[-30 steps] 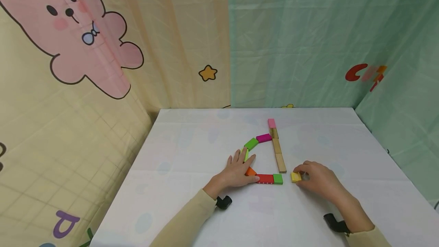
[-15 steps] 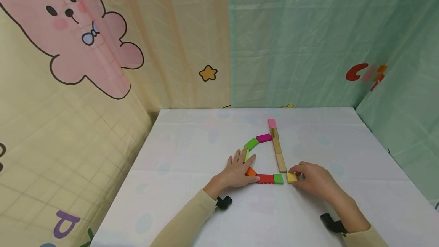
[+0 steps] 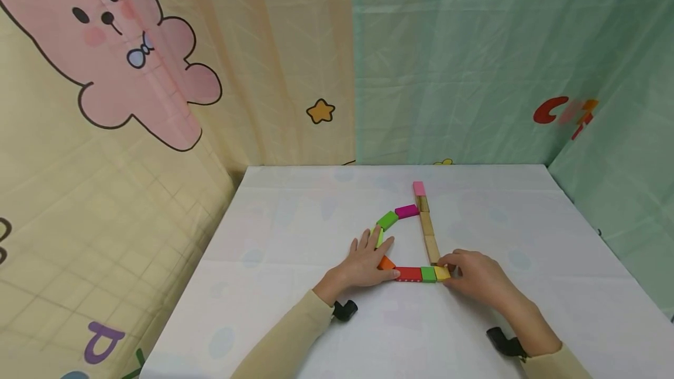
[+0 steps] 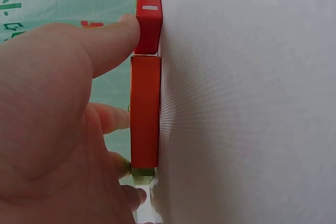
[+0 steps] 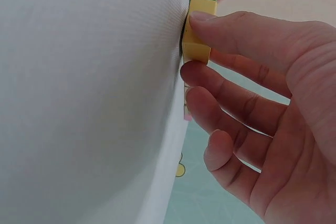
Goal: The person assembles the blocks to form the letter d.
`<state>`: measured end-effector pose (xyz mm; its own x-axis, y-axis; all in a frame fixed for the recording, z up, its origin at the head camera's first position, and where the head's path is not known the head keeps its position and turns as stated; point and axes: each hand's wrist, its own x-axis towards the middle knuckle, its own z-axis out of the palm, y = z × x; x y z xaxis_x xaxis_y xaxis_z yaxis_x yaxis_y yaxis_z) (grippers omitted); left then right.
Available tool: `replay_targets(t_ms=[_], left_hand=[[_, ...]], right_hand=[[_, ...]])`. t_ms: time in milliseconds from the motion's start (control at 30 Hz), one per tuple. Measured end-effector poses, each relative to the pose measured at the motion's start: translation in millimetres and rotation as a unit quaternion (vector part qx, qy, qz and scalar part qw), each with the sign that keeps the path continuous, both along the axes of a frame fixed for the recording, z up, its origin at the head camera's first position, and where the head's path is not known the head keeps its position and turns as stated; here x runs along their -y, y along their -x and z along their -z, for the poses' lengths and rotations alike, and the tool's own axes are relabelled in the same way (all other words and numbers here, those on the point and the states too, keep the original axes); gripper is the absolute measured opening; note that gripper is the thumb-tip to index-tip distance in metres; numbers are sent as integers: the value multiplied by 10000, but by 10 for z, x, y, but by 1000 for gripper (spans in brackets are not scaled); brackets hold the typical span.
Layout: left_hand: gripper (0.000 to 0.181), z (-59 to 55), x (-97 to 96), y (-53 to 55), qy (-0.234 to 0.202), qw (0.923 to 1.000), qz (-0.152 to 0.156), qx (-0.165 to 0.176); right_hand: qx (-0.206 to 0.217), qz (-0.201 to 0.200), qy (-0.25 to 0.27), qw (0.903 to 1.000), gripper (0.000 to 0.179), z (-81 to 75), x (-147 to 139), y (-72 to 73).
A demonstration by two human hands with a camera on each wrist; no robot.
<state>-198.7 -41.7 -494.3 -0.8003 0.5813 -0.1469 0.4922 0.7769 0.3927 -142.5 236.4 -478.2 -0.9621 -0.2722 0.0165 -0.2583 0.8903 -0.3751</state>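
My right hand (image 3: pixel 479 272) pinches a yellow block (image 3: pixel 442 274) between thumb and fingers at the right end of the bottom row. That block sits against a small green block (image 3: pixel 428 274), which adjoins a red block (image 3: pixel 408 274) with white marks. With fingers spread, my left hand (image 3: pixel 363 261) rests over the row's left side. Its thumb touches the red block (image 4: pixel 148 17), and the other fingers reach past an orange block (image 4: pixel 145 111) to a lime block (image 3: pixel 380 237). The palm partly hides the orange and lime blocks in the head view.
A line of wooden blocks (image 3: pixel 428 224) with a pink block (image 3: pixel 418 188) on its far end runs down to the yellow block. Green (image 3: pixel 387 220) and magenta (image 3: pixel 406 211) blocks curve toward it. Printed curtains (image 3: pixel 284 75) hang behind the white table (image 3: pixel 295 215).
My right hand has slid the yellow block left, closing the gap to the small green block. The left hand has stayed in place.
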Motion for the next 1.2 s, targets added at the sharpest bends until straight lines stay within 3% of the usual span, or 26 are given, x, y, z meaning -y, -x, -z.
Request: replay_targets(t_ms=[267, 533, 1200], left_hand=[[84, -4, 16, -3, -52, 10000, 26, 10], [84, 1, 25, 4, -92, 10000, 36, 10], [84, -7, 36, 3, -2, 10000, 67, -6]], right_hand=[[12, 22, 66, 10000, 32, -34, 24, -7], [-294, -65, 114, 9995, 31, -28, 12, -1], [-219, -75, 255, 9994, 30, -7, 15, 29]])
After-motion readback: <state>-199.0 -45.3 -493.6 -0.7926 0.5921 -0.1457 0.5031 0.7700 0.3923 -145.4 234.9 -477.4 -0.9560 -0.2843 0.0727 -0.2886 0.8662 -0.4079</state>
